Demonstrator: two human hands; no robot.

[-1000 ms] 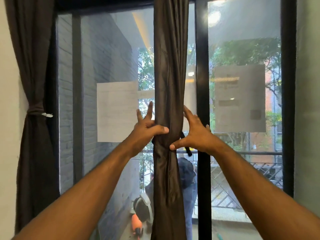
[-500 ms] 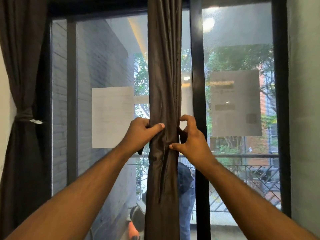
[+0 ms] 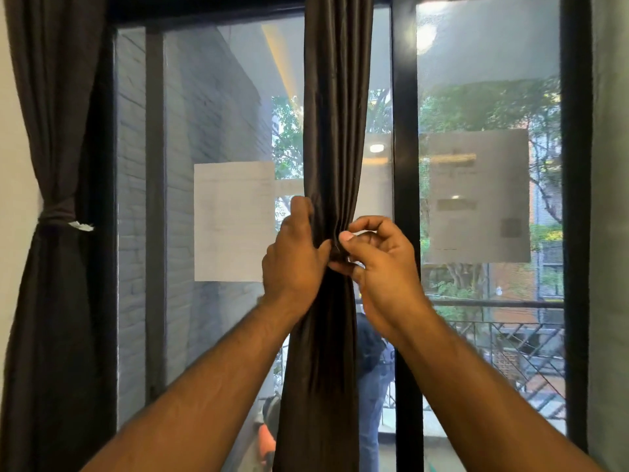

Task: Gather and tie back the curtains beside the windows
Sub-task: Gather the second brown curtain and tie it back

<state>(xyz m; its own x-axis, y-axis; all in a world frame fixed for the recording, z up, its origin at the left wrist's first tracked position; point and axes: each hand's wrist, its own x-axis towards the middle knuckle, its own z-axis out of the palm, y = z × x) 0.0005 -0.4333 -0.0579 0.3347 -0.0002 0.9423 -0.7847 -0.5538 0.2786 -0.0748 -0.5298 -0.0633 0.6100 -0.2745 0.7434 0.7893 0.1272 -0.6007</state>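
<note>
— Position of the work? 
— The middle curtain (image 3: 335,131) hangs straight down in front of the black window frame (image 3: 403,165), long axis vertical, running from the top of view to the bottom. It is bunched into one narrow column and pinched to a waist about halfway down.

— Where do the hands sit against it? 
— On either side of that waist, level with one another. The left hand (image 3: 294,257) is wrapped round the left flank and closed on the gathered cloth. The right hand (image 3: 377,257) is at the right flank, thumb and forefinger pinched together at the folds; on a tie or on cloth alone, I cannot tell.

— Nearer hand? 
— Neither; both touch it. Any cinch would have to run horizontally, across the hang.

— Condition of the fabric? 
— Dark brown, slight sheen, close vertical pleats, flaring below the waist. The left curtain (image 3: 54,131) by the wall is already bound with its band (image 3: 58,214).
</note>
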